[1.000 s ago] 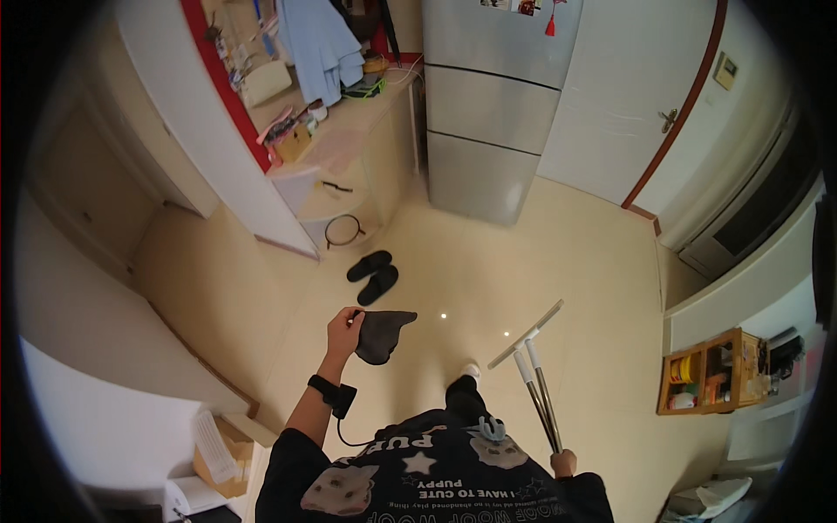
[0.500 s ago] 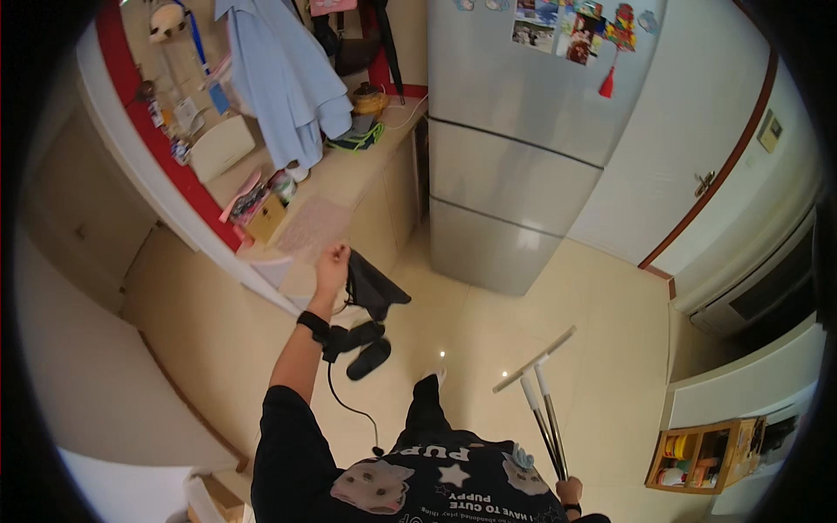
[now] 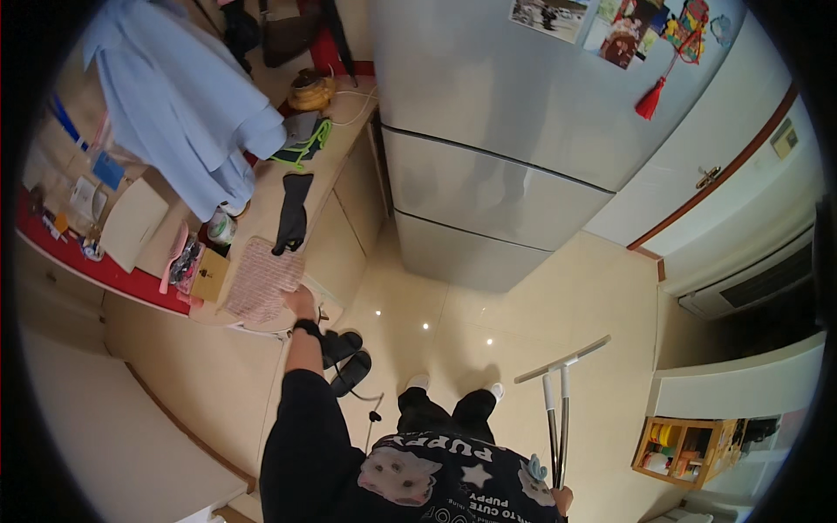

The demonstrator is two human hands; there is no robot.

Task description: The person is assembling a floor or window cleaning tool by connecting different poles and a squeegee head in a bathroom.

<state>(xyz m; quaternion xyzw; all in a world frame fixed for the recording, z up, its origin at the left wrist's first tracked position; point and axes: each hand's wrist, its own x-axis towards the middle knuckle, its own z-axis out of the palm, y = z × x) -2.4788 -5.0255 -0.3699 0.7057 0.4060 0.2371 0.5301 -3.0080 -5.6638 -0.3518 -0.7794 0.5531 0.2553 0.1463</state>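
Note:
My left hand (image 3: 301,302) is at the near right edge of a pink woven cloth (image 3: 260,283) lying on the cabinet top; its fingers look closed on that edge, though they are partly hidden. Just beyond the cloth lies a limp black fabric piece (image 3: 295,213). A black band circles my left wrist, and a cable hangs below it. My right hand (image 3: 562,499), low at the right beside my body, is wrapped round the metal rods of a flat mop (image 3: 562,359). The mop's long narrow head is uppermost, above the tiled floor.
Black slippers (image 3: 350,373) lie on the floor by the cabinet. A small wooden box (image 3: 209,275), a teapot (image 3: 311,90) and a hanging light-blue garment (image 3: 179,105) are on the cabinet side. A silver fridge (image 3: 497,174) stands ahead; a wooden shelf (image 3: 684,453) is at right.
The black fabric piece has gone from my left hand to the cabinet top. My left hand has moved to the pink cloth. My right hand still holds the mop.

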